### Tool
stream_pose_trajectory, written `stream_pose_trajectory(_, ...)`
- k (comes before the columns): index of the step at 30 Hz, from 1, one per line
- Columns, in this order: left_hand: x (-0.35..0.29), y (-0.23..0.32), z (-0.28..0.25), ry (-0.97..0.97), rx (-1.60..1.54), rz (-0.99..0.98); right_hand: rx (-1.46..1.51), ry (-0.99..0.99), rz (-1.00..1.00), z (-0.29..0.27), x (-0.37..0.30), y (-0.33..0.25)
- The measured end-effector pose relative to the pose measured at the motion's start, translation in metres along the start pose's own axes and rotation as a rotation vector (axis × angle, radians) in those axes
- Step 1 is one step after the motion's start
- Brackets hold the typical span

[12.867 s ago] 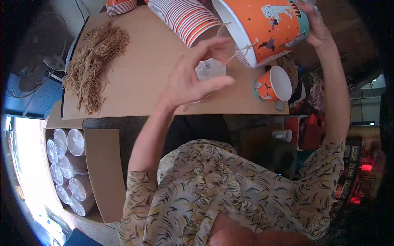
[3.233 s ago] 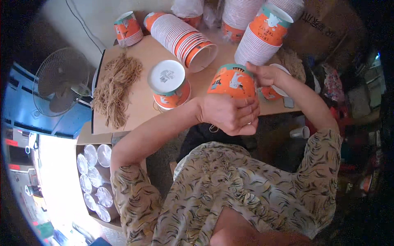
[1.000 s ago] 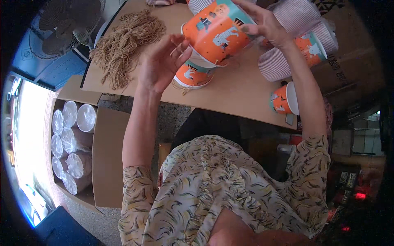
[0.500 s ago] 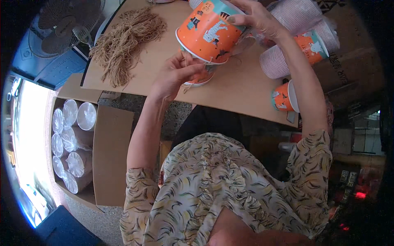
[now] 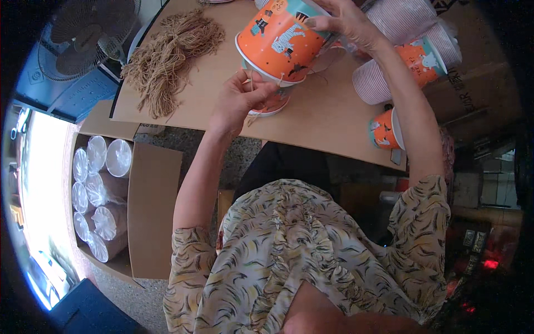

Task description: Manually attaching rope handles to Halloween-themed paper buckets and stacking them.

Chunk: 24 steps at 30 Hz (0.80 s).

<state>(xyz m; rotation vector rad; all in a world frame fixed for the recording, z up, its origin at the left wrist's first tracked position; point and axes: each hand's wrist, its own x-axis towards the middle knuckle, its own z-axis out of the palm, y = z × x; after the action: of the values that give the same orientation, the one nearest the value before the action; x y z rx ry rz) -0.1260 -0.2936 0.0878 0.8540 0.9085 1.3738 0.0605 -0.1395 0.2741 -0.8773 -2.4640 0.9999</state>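
A large orange paper bucket (image 5: 282, 43) with Halloween figures is held tilted above the table, its white rim toward me. My right hand (image 5: 347, 26) grips its far right side, with the thumb on the printed wall. Just below the rim, my left hand (image 5: 245, 99) is closed in a pinch on a thin piece of twine (image 5: 251, 84). More twine (image 5: 282, 78) shows at the rim, to the right of those fingers. Beneath the bucket is another orange printed bucket (image 5: 273, 106), partly hidden by it and my left hand. A big bundle of tan twine (image 5: 177, 58) lies to the left.
Nested paper bucket stacks (image 5: 372, 83), some in plastic, stand at the right. A single orange bucket (image 5: 384, 131) lies near the table's (image 5: 328, 125) front right corner. An open carton (image 5: 156, 211) of wrapped cup stacks sits at lower left, below a fan (image 5: 89, 33).
The bucket has shifted very slightly left and toward me, and my right hand with it. My left hand keeps its pinch at the rim.
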Motion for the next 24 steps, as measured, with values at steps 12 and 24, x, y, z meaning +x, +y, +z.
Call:
stream_pose_trajectory(12,0.006,-0.007,-0.025,0.039,-0.602,0.0,-0.07,-0.01,-0.128,0.008,-0.003,0.013)
stream_pose_trajectory(24,0.024,0.002,-0.048,0.077,-0.332,0.071,-0.368,-0.107,-0.138,0.02,0.003,0.003)
